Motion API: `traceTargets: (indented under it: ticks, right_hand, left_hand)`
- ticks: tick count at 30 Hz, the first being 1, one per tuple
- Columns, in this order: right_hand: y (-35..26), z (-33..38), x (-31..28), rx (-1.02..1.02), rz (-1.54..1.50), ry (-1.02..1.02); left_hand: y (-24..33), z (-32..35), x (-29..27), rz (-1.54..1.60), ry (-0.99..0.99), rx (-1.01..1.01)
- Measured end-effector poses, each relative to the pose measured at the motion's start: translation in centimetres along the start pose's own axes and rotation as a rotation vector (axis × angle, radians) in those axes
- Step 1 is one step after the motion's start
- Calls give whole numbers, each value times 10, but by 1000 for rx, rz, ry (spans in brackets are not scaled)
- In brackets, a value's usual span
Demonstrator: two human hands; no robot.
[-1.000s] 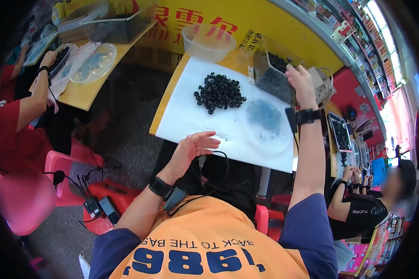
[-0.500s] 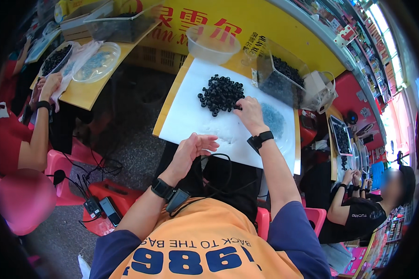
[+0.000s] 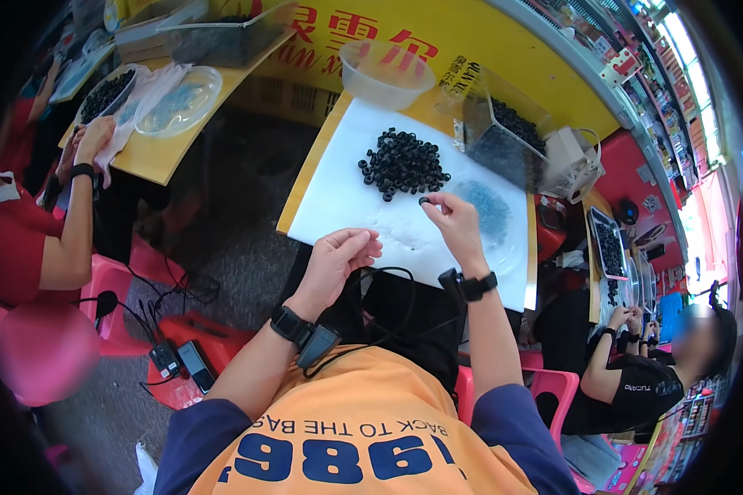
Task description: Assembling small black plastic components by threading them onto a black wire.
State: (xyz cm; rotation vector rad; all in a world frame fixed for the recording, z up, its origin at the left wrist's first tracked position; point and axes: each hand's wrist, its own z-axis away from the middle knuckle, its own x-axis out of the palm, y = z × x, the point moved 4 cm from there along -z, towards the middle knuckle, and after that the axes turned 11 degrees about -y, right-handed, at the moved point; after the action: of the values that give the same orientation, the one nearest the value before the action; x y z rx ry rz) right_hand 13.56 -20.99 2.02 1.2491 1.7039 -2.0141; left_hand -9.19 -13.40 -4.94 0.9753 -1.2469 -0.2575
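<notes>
A small black ring-shaped piece (image 3: 423, 200) sits pinched between the thumb and forefinger of my right hand (image 3: 456, 221), just in front of a loose pile of similar black pieces (image 3: 402, 162). The pile lies on a white sheet (image 3: 328, 194) covering the table. My left hand (image 3: 337, 262) hovers over the sheet's near edge, thumb pressed against its curled fingers; whatever is between them is too small to make out. Beside my right hand lies a shallow clear plate (image 3: 512, 266) with tiny blue bits (image 3: 484, 213) in it.
At the table's far side stand a clear round bowl (image 3: 385, 81) and a clear bin (image 3: 504, 148) of black pieces, with a beige bag (image 3: 571, 169) alongside. A black cable (image 3: 409, 301) loops by my lap. People work at tables left and right.
My right hand has drawn back from the pile's edge with a black piece in its fingertips. My left hand's spread fingers have closed together.
</notes>
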Motion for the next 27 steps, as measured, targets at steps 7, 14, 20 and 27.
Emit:
traceTargets:
  ticks: [7, 14, 20, 27]
  right_hand:
    - [-17, 66, 34, -35, -917, -114]
    - [-28, 87, 59, 3, -758, -118]
    - [-68, 94, 50, -462, 125, 145]
    - [-43, 96, 14, -209, -176, -22]
  left_hand:
    - [-3, 2, 15, -48, 21, 45]
    - [-10, 2, 19, -135, -4, 59]
    - [-18, 2, 14, 5, 24, -78]
    - [-20, 3, 8, 58, 24, -159]
